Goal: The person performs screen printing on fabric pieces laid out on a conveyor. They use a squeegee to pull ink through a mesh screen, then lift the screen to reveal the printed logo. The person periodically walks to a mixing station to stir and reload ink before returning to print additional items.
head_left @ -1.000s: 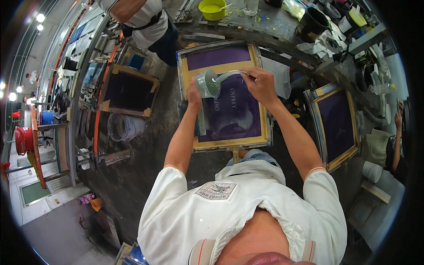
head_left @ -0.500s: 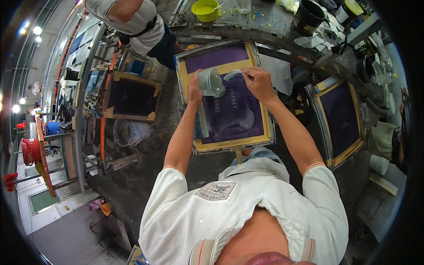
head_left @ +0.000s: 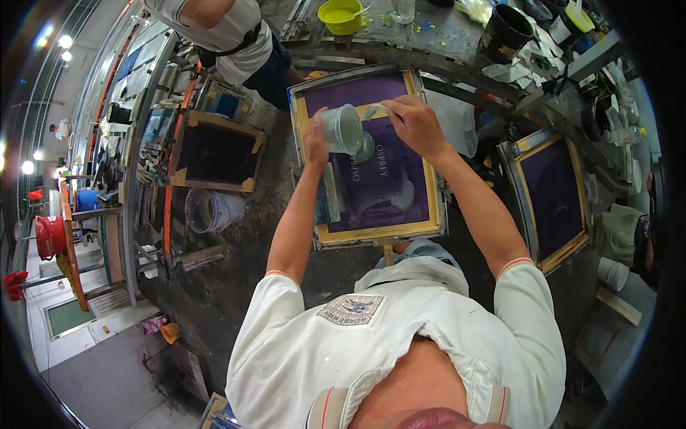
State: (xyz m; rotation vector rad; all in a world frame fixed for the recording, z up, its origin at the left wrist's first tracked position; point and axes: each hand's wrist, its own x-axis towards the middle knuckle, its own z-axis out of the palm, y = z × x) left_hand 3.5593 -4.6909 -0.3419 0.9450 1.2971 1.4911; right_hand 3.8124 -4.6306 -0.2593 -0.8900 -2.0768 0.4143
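My left hand [head_left: 315, 141] grips a clear plastic cup [head_left: 339, 127] of pale grey-green fluid, tipped to the right, with a thick mass [head_left: 363, 149] spilling from its mouth. My right hand [head_left: 414, 123] is closed on a pale curved scraper [head_left: 374, 111] beside the rim. Beneath both is a framed printing screen [head_left: 393, 217] with purple mesh, yellow taped borders and light lettering, smeared with the fluid toward its lower middle. A flat bluish strip [head_left: 326, 200] lies along its left side, under my left wrist.
Other screens stand left [head_left: 214, 150] and right [head_left: 547, 193]. A bucket [head_left: 214, 211] sits at left. Behind is a cluttered workbench [head_left: 443, 32] with a yellow bowl [head_left: 339, 16] and black pots [head_left: 504, 36]. A co-worker [head_left: 236, 43] stands at upper left; another person is partly visible far right.
The cup has tipped further rightward, and fluid now spills below its mouth. My right hand has risen a little with the scraper, which has swung downward at its tip.
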